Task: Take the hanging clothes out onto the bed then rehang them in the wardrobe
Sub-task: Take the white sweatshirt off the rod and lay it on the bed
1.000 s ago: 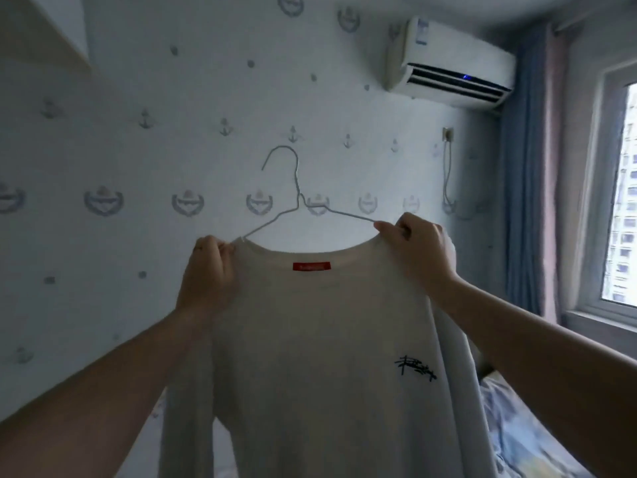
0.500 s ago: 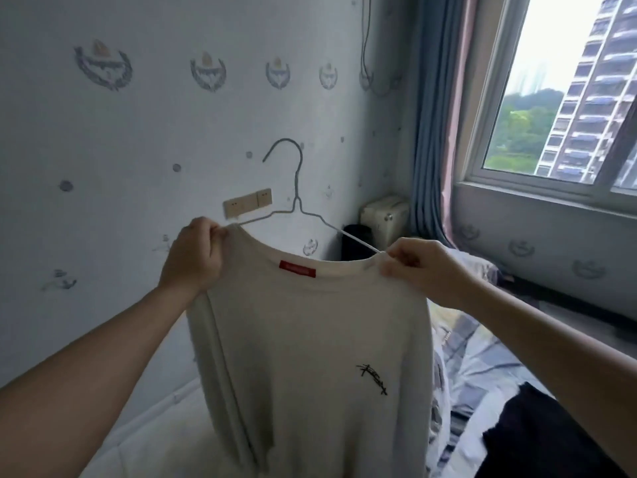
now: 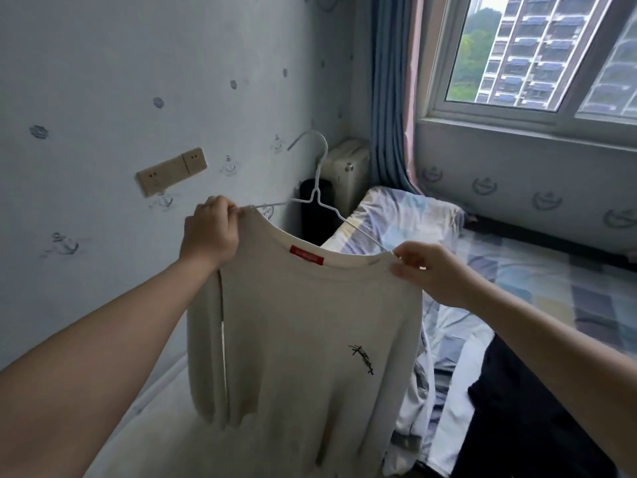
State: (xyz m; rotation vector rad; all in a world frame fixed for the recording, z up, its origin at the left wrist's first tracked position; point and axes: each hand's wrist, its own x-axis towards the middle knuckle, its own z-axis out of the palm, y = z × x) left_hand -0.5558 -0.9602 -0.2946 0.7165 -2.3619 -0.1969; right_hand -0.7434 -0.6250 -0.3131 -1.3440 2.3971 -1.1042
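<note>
Both hands, left hand (image 3: 210, 232) and right hand (image 3: 431, 274), are pinching the cream shirt (image 3: 303, 339) on its hanger (image 3: 319, 198) beside the bed (image 3: 517, 270); rehanging is apparently pending.

Shirt (image 3: 303, 332) left of bed (image 3: 537, 277) (hangered)

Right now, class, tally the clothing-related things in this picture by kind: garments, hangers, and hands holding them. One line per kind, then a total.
Garments: 2, the cream sweatshirt held up and a dark garment on the bed
Hangers: 1, the white wire hanger inside the sweatshirt
Hands: 2, left hand and right hand, one at each shoulder
Total: 5
</note>
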